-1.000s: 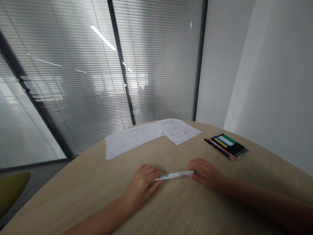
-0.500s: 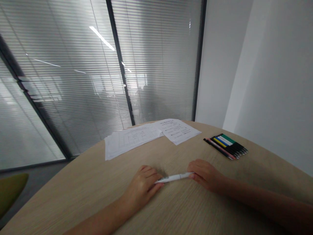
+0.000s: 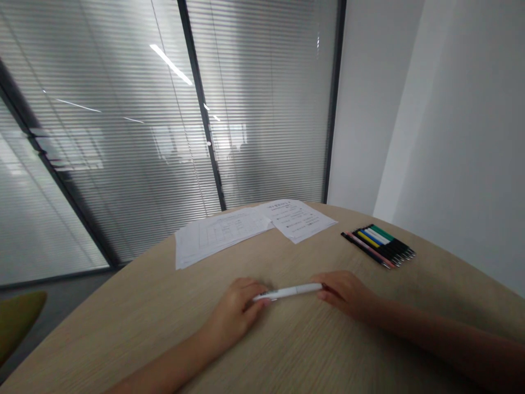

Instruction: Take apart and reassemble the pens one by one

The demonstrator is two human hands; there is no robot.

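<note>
Hands [image 3: 237,313] [image 3: 346,291] grip white pen [image 3: 292,291] at both ends; table [image 3: 295,350] bears papers [image 3: 223,235], coloured pens [image 3: 379,245].

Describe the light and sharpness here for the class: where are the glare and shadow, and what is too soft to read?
In the head view, a bright streak of glare slants across the glass panel; in the same head view, a soft shadow darkens the table beneath the right forearm; also in the head view, small print on the papers and white pen is unreadable.
</note>
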